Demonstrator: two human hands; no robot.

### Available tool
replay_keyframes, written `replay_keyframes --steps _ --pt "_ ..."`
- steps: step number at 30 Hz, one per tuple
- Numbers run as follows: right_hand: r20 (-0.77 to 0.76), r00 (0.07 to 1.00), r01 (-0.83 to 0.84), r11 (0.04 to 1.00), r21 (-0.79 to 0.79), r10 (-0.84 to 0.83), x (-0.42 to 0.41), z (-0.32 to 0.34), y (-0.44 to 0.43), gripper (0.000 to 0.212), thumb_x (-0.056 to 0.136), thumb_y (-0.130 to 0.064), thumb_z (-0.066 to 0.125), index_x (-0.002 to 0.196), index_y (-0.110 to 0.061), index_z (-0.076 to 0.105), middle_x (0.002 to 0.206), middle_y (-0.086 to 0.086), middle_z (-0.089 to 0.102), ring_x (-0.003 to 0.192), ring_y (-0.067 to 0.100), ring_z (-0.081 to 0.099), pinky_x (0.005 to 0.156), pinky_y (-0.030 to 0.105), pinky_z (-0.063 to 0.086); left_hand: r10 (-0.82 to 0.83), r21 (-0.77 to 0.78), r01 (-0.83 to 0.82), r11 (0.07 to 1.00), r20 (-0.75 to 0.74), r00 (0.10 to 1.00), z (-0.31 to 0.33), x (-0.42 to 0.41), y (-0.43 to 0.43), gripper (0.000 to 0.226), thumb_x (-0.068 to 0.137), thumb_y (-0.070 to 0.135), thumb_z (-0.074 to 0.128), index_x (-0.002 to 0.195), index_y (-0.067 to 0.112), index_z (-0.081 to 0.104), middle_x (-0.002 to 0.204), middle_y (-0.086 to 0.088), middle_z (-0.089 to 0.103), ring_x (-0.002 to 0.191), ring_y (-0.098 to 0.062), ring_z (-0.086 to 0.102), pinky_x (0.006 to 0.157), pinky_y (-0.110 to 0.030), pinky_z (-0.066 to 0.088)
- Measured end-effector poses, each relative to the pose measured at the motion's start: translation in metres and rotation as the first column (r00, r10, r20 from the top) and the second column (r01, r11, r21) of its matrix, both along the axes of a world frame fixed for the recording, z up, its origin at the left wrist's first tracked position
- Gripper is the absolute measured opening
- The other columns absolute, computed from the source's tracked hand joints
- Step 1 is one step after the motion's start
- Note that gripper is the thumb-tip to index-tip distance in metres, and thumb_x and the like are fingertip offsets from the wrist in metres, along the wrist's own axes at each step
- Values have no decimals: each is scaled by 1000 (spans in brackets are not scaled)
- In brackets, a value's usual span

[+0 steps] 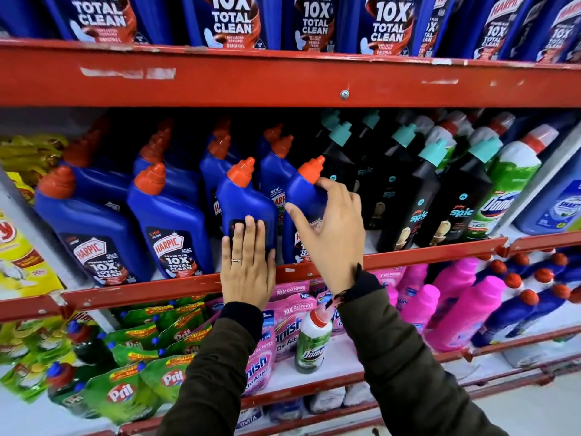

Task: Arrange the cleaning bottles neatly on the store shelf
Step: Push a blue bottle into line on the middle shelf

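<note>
Hands [248, 262] on shelf-edge blue bottles [245, 206]

My left hand [248, 262] covers one Harpic label [234, 226]; top-shelf bottles [232, 20] are cut off; back rows [220, 127] vanish into shadow.

Toilet cleaner bottles [176, 221] in rows on middle shelf [408, 254]; detergent pouches [132, 391] below left, bleach bottles [465, 313] below right.

Dark olive padded sleeves [408, 366], black cuffs [242, 319], thin ring [236, 260].
</note>
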State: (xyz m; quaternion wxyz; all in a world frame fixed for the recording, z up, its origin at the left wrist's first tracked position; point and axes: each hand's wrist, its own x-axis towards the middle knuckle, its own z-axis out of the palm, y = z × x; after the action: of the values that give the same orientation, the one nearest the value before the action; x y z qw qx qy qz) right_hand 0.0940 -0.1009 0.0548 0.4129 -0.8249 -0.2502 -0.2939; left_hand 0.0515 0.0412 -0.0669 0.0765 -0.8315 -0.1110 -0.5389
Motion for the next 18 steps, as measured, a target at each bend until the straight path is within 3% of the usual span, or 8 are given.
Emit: replay_keyframes --steps 6,10,15,18 --pt "33 999 31 999 -16 -30 2 0 -1 59 90 -55 76 129 -14 62 122 0 68 110 24 59 93 38 51 1 1 -1 1000 -9 1000 0 -2 -1 82 101 30 42 163 10 -8 169 -7 -18 158 -20 -14 129 -41 -5" --pt "25 1000 -7 999 -35 8 1 0 -11 65 90 -55 75 141 -18 57 134 -4 64 120 22 58 100 37 47 -4 10 4 1000 -3 1000 0 -1 -1 81 101 29 42 163 9 -7 169 -7 -17 158 -21 -13 130 -41 -5" --pt "148 967 171 961 219 -206 11 20 -41 56 97 -48 69 142 -15 58 146 4 55 130 23 54 104 35 40 -8 -2 8 1000 4 1000 -3 1 0 79 102 29 41 163 8 -4 170 -8 -15 158 -22 -13 130 -42 -5" --pt "103 915 335 877 346 -390 36 39 -73 58 102 -43 61 150 -12 51 152 10 49 139 30 48 113 40 33 -2 1 2 1000 0 1000 -2 0 0 78 103 30 41 163 8 -5 170 -8 -16 158 -22 -14 130 -42 -5"
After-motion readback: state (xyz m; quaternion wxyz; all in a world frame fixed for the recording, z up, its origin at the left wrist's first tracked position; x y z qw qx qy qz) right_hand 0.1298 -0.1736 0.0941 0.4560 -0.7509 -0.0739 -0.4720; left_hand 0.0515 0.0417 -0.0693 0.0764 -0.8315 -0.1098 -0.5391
